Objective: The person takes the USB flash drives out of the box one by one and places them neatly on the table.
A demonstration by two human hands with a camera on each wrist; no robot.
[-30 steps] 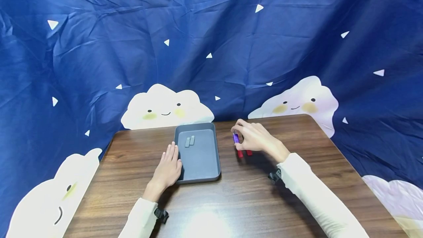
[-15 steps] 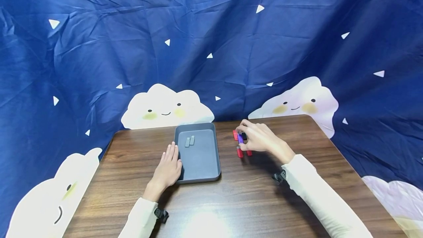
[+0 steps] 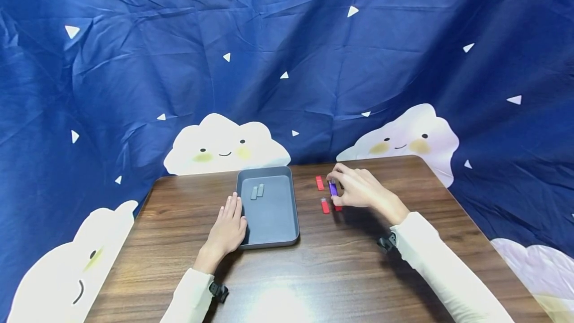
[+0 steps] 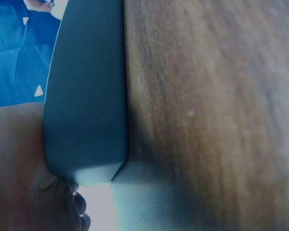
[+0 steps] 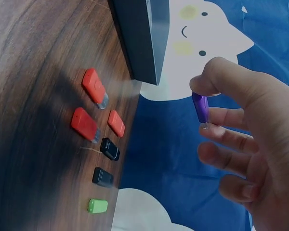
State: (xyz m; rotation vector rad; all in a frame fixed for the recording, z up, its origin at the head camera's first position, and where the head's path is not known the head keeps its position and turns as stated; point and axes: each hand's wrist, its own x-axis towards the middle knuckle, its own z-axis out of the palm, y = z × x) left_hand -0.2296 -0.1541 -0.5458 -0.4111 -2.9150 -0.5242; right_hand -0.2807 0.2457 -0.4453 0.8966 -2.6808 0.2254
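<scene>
Between thumb and fingertips, my right hand [image 3: 360, 188] pinches a purple USB flash drive [image 3: 333, 188], held above the table; the right wrist view shows the purple drive [image 5: 201, 107] clearly. Below it lie several red USB drives, among them one red drive [image 3: 319, 183] farther back and another [image 3: 325, 206] nearer. My left hand [image 3: 227, 226] rests with straight fingers along the left side of a grey tray [image 3: 275, 223]. Two grey USB drives [image 3: 261, 190] lie side by side in the tray's upper left part.
In the right wrist view, two black drives [image 5: 102, 177] and a green drive [image 5: 97, 206] lie on the wooden table [image 3: 179, 243] beyond the red ones. My right hand hides them from the head view. A blue curtain [image 3: 269, 64] hangs behind the table's back edge.
My right hand has moved to the right with the purple USB drive, uncovering red drives on the table. The left hand and tray have stayed put.
</scene>
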